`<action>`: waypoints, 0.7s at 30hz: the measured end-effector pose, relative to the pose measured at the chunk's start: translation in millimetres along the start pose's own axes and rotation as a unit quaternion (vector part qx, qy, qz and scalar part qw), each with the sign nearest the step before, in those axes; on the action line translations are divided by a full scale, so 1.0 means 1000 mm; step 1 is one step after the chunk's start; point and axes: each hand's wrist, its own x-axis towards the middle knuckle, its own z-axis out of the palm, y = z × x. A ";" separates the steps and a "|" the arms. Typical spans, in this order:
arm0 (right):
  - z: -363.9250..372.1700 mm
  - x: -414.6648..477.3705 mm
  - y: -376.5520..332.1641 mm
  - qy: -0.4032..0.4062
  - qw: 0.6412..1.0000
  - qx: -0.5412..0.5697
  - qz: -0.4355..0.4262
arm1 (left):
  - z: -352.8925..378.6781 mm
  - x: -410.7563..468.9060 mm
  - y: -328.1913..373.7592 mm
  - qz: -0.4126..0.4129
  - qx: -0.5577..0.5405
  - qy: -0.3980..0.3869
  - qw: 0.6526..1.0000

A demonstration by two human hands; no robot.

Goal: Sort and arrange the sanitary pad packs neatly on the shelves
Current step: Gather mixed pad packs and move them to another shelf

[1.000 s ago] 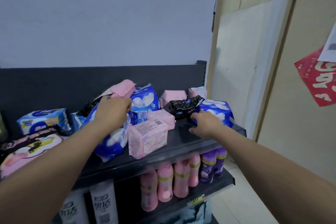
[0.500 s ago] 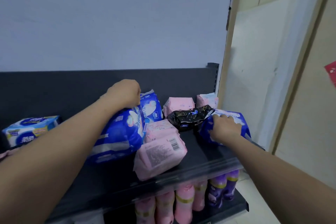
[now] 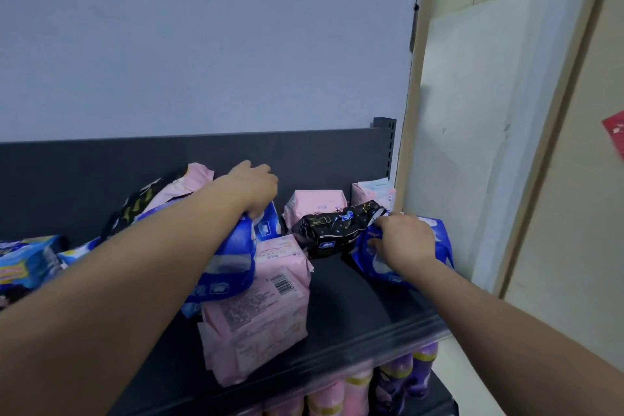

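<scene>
The left hand [image 3: 253,187] reaches toward the back of the dark shelf [image 3: 354,307]. Its grip is closed on the top of the left blue pack [image 3: 229,263], near the middle of the shelf. A big pink pack [image 3: 266,311] stands just beside it, by the front edge. The right hand [image 3: 405,241] is at the right end of the shelf. Its grip holds the right blue pack [image 3: 443,243] there. A black pack [image 3: 332,230] lies between the two hands and touches the right blue pack. Pink and purple bottles [image 3: 418,371] stand on the shelf below.
</scene>
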 end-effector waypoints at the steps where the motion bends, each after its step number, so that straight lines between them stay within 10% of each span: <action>1: 0.000 0.001 0.001 0.002 1.000 0.003 -0.003 | 0.000 0.005 0.000 0.011 0.010 -0.016 1.000; 11: -0.001 -0.004 0.008 0.006 0.999 0.016 -0.043 | -0.009 0.010 0.017 -0.029 -0.006 -0.134 0.991; 21: -0.024 -0.008 0.002 0.022 0.998 0.028 -0.049 | 0.010 -0.029 -0.015 -0.148 -0.138 0.029 0.979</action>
